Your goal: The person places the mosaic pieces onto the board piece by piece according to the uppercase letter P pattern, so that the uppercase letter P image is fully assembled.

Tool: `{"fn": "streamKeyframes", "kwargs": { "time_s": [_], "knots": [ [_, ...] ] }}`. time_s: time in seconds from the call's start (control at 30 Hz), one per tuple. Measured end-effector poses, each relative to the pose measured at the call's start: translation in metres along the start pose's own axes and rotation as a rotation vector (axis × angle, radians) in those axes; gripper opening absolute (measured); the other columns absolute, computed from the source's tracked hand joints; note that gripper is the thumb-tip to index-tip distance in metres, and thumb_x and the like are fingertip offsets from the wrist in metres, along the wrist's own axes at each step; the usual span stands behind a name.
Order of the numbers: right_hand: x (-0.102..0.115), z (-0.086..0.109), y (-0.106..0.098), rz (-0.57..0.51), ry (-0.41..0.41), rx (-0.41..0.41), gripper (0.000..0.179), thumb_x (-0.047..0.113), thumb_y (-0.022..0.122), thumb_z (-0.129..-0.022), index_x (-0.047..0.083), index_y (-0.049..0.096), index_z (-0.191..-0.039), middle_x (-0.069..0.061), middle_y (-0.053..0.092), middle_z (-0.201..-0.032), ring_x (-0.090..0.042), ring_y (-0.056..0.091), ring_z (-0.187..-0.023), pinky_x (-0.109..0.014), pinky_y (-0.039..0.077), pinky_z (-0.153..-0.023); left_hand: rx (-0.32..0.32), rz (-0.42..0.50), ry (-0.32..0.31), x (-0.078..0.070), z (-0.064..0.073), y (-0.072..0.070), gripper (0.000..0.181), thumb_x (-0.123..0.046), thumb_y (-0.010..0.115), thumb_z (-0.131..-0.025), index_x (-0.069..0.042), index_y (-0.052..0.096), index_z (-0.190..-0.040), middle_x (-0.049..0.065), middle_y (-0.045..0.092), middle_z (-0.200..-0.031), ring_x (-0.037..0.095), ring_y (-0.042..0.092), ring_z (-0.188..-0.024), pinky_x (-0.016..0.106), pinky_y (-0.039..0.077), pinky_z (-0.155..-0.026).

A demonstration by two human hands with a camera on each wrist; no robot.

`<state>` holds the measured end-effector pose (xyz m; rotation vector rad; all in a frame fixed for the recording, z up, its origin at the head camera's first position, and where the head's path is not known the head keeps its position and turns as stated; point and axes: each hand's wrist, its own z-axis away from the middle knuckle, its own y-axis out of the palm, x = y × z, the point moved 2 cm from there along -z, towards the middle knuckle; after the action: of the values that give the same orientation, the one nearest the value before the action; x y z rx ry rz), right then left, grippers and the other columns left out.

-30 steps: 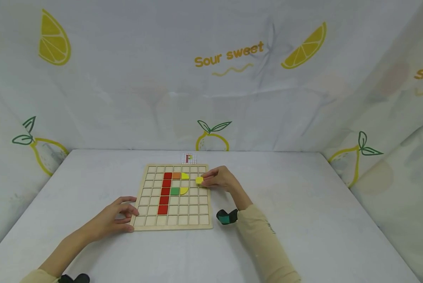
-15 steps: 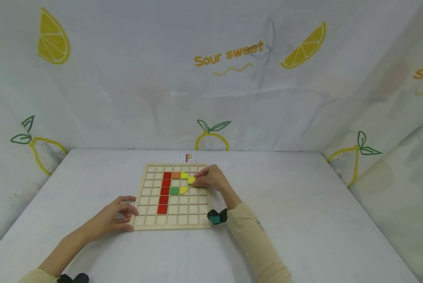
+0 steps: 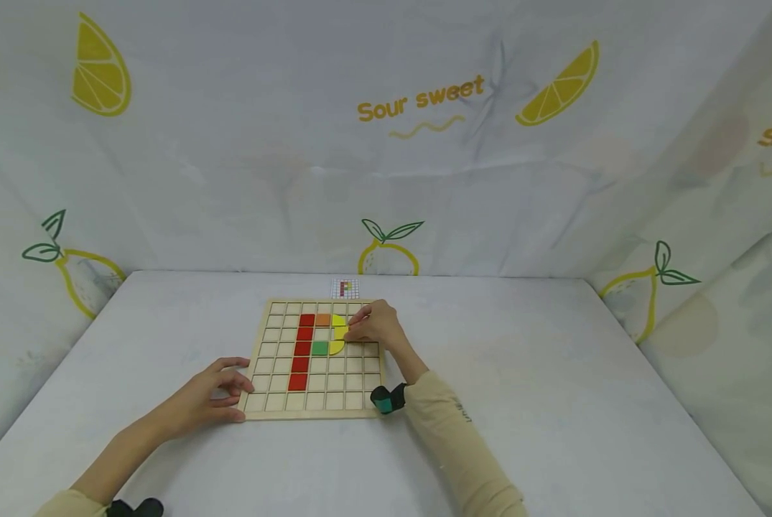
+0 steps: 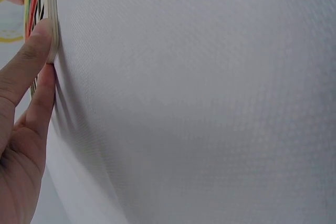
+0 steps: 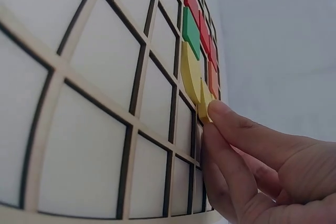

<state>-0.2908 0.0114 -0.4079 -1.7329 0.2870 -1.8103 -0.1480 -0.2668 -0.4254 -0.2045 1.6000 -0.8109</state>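
A wooden grid board (image 3: 347, 384) lies on the table. Between thumb and fingertips, my right hand (image 3: 380, 327) pinches a yellow tile (image 5: 205, 103) at a cell in the board's upper right part. Above and below that cell sit two yellow round-edged tiles, an upper one (image 3: 337, 320) and a lower one (image 3: 337, 347). To their left are an orange tile (image 3: 322, 320), a green tile (image 3: 319, 348) and a column of red tiles (image 3: 300, 365). My left hand (image 3: 211, 396) holds the board's near left corner, thumb and fingers on its edges.
Behind the board a small card (image 3: 345, 289) with a coloured grid pattern lies flat. White cloth covers the table (image 3: 554, 402), and a lemon-printed curtain (image 3: 263, 143) hangs at the back and sides.
My right hand has moved left over the board, carrying the yellow tile to the cell between the two round-edged yellow tiles. My left hand has stayed at the board's edge.
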Motion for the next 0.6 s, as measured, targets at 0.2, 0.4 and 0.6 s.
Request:
{"fn": "streamKeyframes", "kwargs": {
  "time_s": [0.2, 0.4, 0.6],
  "knots": [
    [0.0035, 0.0034, -0.0025, 0.014, -0.012, 0.009, 0.021, 0.007, 0.085, -0.071, -0.002, 0.072, -0.084, -0.011, 0.071, -0.077, -0.017, 0.065, -0.069, -0.031, 0.056, -0.077, -0.002, 0.001, -0.021, 0.0001, 0.0006, 0.0006, 0.032, -0.009, 0.081, -0.075, -0.001, 0.063, -0.101, 0.03, 0.035, -0.138, 0.01, 0.049, -0.091, 0.026, 0.056, -0.082],
    [0.0026, 0.0024, -0.0007, -0.047, 0.012, 0.016, 0.02, 0.005, 0.084, -0.072, -0.004, 0.071, -0.085, -0.012, 0.071, -0.076, -0.016, 0.067, -0.067, -0.027, 0.058, -0.071, -0.005, 0.001, -0.028, 0.0016, 0.0002, 0.0017, 0.032, -0.009, 0.081, -0.075, -0.002, 0.064, -0.1, 0.029, 0.035, -0.138, 0.009, 0.049, -0.09, 0.025, 0.056, -0.081],
    [0.0012, 0.0019, 0.0001, -0.102, 0.034, 0.034, 0.019, 0.003, 0.082, -0.074, -0.004, 0.07, -0.086, -0.012, 0.071, -0.075, -0.015, 0.067, -0.065, -0.025, 0.058, -0.065, -0.005, 0.003, -0.025, 0.0005, -0.0002, 0.0021, 0.031, -0.008, 0.081, -0.075, -0.002, 0.063, -0.1, 0.03, 0.035, -0.138, 0.01, 0.05, -0.09, 0.025, 0.056, -0.082]
  ]
}}
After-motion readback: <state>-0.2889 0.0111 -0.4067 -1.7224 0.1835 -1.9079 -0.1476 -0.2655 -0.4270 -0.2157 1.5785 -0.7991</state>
